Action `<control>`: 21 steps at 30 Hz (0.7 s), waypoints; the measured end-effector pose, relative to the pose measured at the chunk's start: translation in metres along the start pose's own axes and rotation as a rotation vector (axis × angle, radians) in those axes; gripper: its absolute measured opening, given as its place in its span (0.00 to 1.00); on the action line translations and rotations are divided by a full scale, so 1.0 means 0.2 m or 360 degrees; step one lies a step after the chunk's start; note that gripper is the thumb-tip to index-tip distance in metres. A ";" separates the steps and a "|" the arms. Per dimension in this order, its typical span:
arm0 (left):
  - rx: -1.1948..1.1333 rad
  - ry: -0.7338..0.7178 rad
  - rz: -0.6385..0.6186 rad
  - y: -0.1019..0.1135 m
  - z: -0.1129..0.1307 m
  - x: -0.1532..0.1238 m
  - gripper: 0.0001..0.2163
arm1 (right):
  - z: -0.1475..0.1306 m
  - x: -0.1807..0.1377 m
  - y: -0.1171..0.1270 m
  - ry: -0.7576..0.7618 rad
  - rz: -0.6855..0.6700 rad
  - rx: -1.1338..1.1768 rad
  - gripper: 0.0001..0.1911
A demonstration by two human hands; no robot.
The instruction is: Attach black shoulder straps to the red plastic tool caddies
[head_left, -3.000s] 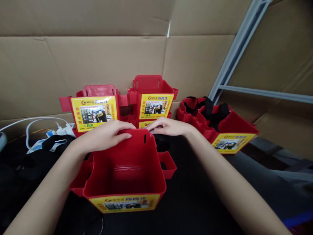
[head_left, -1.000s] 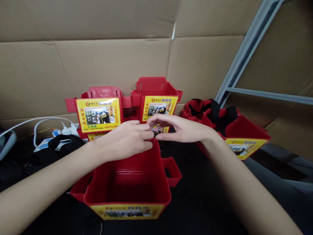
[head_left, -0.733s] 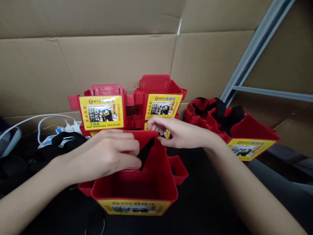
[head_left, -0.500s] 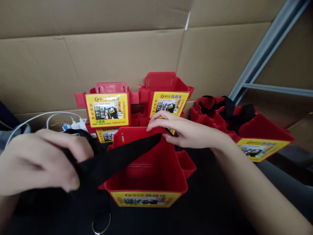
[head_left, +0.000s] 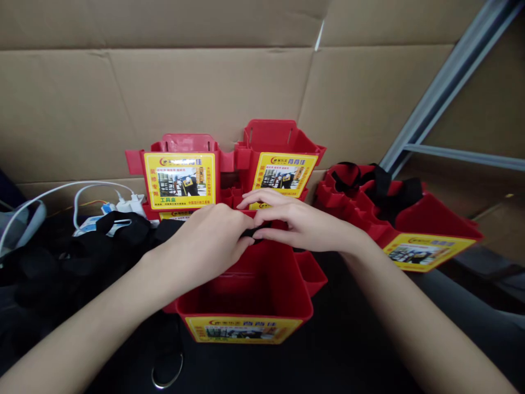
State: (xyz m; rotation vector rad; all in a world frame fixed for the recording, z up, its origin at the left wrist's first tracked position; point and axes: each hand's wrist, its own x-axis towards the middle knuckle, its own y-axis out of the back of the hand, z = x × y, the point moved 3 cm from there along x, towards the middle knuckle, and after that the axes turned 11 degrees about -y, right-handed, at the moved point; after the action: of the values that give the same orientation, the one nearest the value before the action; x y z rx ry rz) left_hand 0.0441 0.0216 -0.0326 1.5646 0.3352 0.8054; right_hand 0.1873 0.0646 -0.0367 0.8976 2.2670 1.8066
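A red plastic tool box [head_left: 246, 298] with a yellow label stands in front of me, its opening facing up. At its back rim, my left hand [head_left: 217, 232] and my right hand [head_left: 293, 221] meet, fingertips close together. Between them shows a short piece of black webbing strap [head_left: 259, 230], pinched by the fingers of both hands. My hands hide most of the back wall and the strap's path through it. A metal ring [head_left: 167, 372] lies on the dark surface at the box's front left.
More red boxes [head_left: 180, 180] with yellow labels stand against the cardboard wall [head_left: 205, 87]. Boxes with black straps [head_left: 435, 219] sit on the right. Black straps [head_left: 82, 257] heap up at left, near a white power strip and cables. A metal frame [head_left: 435, 93] rises at right.
My left hand has moved right, from out at the left with the strap stretched from it, to the back rim beside my right hand. My right hand has barely moved.
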 end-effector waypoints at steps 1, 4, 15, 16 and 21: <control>-0.0120 -0.0098 -0.0038 0.01 -0.01 0.00 0.09 | 0.01 -0.01 0.01 -0.0014 -0.0015 -0.0006 0.08; -0.0702 -0.0491 -0.0246 0.10 -0.05 -0.06 0.05 | 0.05 -0.02 0.02 -0.0135 -0.0065 -0.0086 0.06; -0.0812 -0.0297 -0.0050 0.14 -0.23 -0.15 0.07 | 0.02 -0.02 0.02 -0.0070 -0.0057 0.0034 0.09; -0.0738 -0.0236 0.0075 0.13 -0.20 -0.12 0.09 | 0.02 -0.01 0.02 -0.0076 -0.0049 0.0042 0.09; -0.0384 -0.0020 0.0446 0.06 -0.04 -0.06 0.12 | 0.03 -0.01 0.00 -0.0042 -0.0064 0.0087 0.11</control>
State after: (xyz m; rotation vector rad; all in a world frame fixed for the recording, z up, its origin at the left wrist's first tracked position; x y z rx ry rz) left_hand 0.0268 0.0185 -0.0247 1.4044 0.0059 1.0128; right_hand 0.1913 0.0689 -0.0386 0.8721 2.3114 1.7145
